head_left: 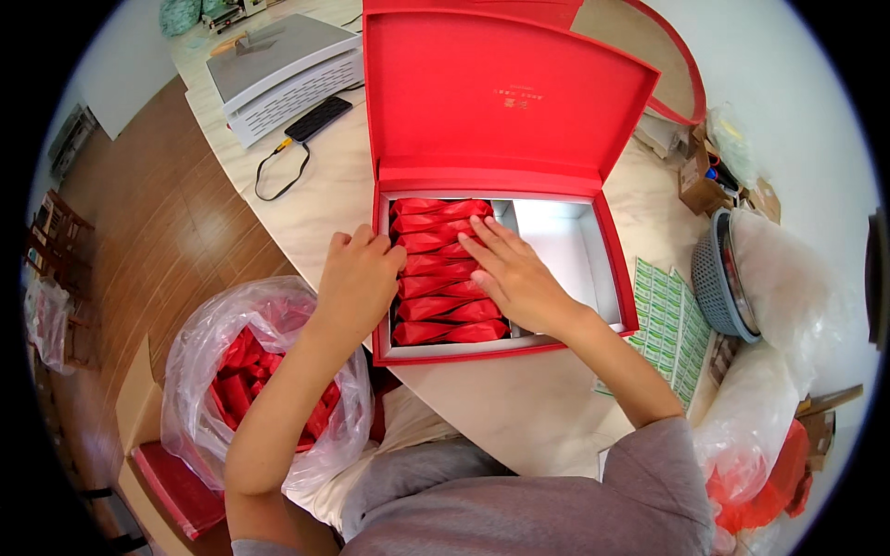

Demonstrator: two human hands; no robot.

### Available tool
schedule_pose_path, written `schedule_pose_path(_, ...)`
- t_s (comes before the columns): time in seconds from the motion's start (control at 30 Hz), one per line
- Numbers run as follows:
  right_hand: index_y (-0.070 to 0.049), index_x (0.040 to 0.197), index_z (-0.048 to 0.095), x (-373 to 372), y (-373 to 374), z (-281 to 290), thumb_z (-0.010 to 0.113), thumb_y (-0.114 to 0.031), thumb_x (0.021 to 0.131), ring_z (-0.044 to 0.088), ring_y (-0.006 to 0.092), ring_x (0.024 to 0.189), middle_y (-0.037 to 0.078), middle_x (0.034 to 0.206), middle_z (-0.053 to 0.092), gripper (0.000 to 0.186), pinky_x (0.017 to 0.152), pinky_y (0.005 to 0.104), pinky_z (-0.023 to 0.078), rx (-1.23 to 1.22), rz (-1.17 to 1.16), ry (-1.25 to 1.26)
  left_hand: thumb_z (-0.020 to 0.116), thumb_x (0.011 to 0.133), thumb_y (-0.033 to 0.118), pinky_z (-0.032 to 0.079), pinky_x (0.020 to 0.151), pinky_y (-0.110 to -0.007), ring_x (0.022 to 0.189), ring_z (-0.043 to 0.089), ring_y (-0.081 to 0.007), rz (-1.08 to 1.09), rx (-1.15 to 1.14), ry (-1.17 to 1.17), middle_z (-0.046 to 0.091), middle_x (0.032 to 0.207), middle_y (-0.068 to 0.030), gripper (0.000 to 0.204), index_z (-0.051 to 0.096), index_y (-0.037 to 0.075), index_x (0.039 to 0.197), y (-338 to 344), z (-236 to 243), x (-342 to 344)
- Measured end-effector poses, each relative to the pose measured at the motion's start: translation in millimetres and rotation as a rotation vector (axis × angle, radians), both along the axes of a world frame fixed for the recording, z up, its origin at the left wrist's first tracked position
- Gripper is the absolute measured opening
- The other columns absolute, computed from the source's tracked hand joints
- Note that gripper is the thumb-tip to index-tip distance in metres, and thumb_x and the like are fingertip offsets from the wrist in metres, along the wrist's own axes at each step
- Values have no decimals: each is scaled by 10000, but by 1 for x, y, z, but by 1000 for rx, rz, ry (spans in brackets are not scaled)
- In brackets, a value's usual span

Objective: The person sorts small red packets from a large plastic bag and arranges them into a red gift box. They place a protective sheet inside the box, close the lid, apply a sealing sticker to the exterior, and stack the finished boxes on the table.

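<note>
A red gift box (494,353) stands on the table with its lid (510,102) raised. Twisted red foil packets (451,332) lie in a stacked row in its left compartment. My left hand (357,280) is over the box's left wall, fingers curled against the packets' left ends; its fingertips are partly hidden, so what they grip does not show. Flat across the packets' right ends rests my right hand (521,285), open with its fingers apart. The white right compartment (561,250) shows a bare bottom.
A clear plastic bag (199,371) of more red packets stands at lower left, below the table. Sheets of green labels (663,324) and a grey-blue basket (718,278) lie right of the box. A phone (318,119) with a cable and a grey-white machine (287,79) are far left.
</note>
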State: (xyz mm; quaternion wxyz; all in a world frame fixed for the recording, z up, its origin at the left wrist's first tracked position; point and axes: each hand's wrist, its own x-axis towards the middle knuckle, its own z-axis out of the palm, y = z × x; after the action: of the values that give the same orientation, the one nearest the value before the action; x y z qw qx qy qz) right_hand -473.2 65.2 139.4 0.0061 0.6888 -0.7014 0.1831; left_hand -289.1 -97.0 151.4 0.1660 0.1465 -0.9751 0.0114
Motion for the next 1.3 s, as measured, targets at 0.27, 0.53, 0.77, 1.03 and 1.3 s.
schedule_pose_path(0.27, -54, 1053, 647, 23, 60, 18, 628, -34, 760, 516, 318, 997, 139, 1092, 541, 295, 840, 394, 450, -128, -35, -130, 620, 776, 17, 399, 693, -355, 748, 556, -244, 61, 331, 389, 594, 813, -55, 137, 640, 77, 898, 22, -4, 45)
schedule_pose_path(0.53, -12, 818, 607, 32, 47, 25, 681, -188, 803, 514, 342, 1061, 173, 1180, 535, 192, 903, 424, 412, -166, -5, -77, 608, 807, -1, 406, 668, -338, 676, 556, -234, 166, 565, 551, 593, 761, -87, 101, 652, 46, 885, 45, -24, 79)
schedule_pose_path(0.77, 10, 966, 580, 27, 23, 17, 619, -192, 857, 548, 315, 972, 192, 1052, 586, 233, 849, 413, 421, -12, -155, -244, 584, 815, -34, 432, 626, -290, 645, 541, -184, 325, 748, 635, 578, 732, -84, 110, 646, 19, 890, 64, -48, 120)
schedule_pose_path(1.03, 3, 1048, 635, 12, -34, 19, 545, -137, 887, 608, 387, 776, 247, 769, 619, 231, 747, 449, 489, 87, -363, -21, 583, 827, -26, 453, 621, -273, 647, 563, -178, 401, 819, 658, 599, 744, -95, 103, 644, 9, 902, 61, -72, 164)
schedule_pose_path(1.3, 0, 940, 644, 127, -16, 121, 549, -44, 846, 601, 233, 777, 128, 869, 631, 141, 637, 327, 492, -14, 608, -1218, 542, 911, 49, 466, 755, -270, 816, 607, -145, 933, 846, 771, 653, 920, -79, 138, 618, 10, 1020, 42, -127, 235)
